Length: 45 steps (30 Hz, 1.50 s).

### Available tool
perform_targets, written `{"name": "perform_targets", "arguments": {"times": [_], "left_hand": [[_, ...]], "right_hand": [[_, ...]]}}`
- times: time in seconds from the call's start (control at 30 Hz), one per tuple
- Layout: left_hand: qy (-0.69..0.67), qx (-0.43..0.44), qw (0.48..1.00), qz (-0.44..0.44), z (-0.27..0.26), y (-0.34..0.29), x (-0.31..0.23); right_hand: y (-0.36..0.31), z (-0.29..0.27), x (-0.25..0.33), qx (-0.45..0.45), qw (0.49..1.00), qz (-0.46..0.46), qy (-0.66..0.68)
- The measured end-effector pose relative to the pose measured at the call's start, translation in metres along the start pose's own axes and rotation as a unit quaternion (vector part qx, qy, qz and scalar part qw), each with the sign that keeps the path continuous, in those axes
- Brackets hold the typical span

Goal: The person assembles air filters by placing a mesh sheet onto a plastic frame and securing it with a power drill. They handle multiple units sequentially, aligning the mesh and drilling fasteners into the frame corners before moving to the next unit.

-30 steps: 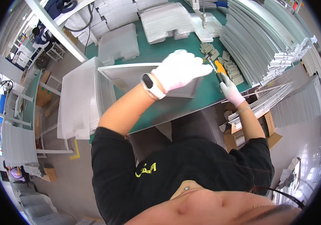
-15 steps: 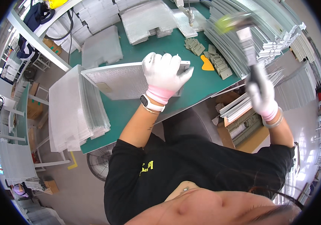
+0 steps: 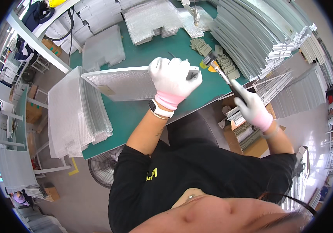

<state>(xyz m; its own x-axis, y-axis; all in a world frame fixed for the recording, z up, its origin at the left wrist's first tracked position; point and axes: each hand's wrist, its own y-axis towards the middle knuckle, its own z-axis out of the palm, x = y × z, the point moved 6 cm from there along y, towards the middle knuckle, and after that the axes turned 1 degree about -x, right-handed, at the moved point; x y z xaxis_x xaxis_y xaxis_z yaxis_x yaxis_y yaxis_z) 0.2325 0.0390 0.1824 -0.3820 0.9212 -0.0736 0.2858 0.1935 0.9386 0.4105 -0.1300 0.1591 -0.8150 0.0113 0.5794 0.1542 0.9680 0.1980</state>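
Note:
My gloved left hand (image 3: 171, 79) is closed over the upper edge of a framed metal mesh panel (image 3: 129, 83), which stands on its edge on the green table (image 3: 131, 110). In my gloved right hand (image 3: 251, 106) is a mallet (image 3: 224, 75) with a black grip. Its head, dark with a yellow-green face, is near the panel's right end and does not touch it. Behind the mallet head lies an orange flat piece (image 3: 213, 68), partly covered by it.
Mesh sheets are stacked at the table's left (image 3: 71, 112) and back (image 3: 151, 23). Several grey plastic parts (image 3: 226, 64) lie at the right, beside a large pile of metal strips (image 3: 252, 35). A cardboard box (image 3: 261, 145) stands right of the table, and a floor fan (image 3: 104, 167) below.
My right hand has swung the mallet down and left, from high at the right to close by the panel's right end. The left hand and the panel have hardly moved.

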Motion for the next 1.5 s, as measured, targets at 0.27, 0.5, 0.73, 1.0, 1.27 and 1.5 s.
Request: {"name": "perform_targets", "arguments": {"times": [0.27, 0.5, 0.73, 1.0, 1.27, 1.5], "left_hand": [[-0.023, 0.024, 0.999, -0.012, -0.008, -0.001, -0.006], [-0.025, 0.046, 0.999, -0.002, 0.001, 0.005, -0.005], [-0.038, 0.027, 0.999, -0.008, 0.029, 0.015, 0.008], [-0.045, 0.041, 0.998, -0.009, 0.036, 0.012, 0.016], [-0.081, 0.022, 0.997, -0.004, 0.032, 0.012, 0.015], [-0.162, 0.044, 0.985, -0.037, 0.036, 0.008, 0.017]], "right_hand": [[0.106, 0.104, -0.096, -0.002, 0.986, 0.006, -0.166], [0.26, -0.126, 0.14, -0.436, 0.822, -0.331, 0.158], [0.272, -0.13, 0.158, -0.139, 0.829, -0.268, 0.47], [0.231, -0.085, 0.145, -0.103, 0.801, -0.211, 0.551], [0.24, -0.077, 0.138, -0.041, 0.798, -0.199, 0.568], [0.23, -0.041, 0.154, 0.078, 0.732, -0.275, 0.618]]}}
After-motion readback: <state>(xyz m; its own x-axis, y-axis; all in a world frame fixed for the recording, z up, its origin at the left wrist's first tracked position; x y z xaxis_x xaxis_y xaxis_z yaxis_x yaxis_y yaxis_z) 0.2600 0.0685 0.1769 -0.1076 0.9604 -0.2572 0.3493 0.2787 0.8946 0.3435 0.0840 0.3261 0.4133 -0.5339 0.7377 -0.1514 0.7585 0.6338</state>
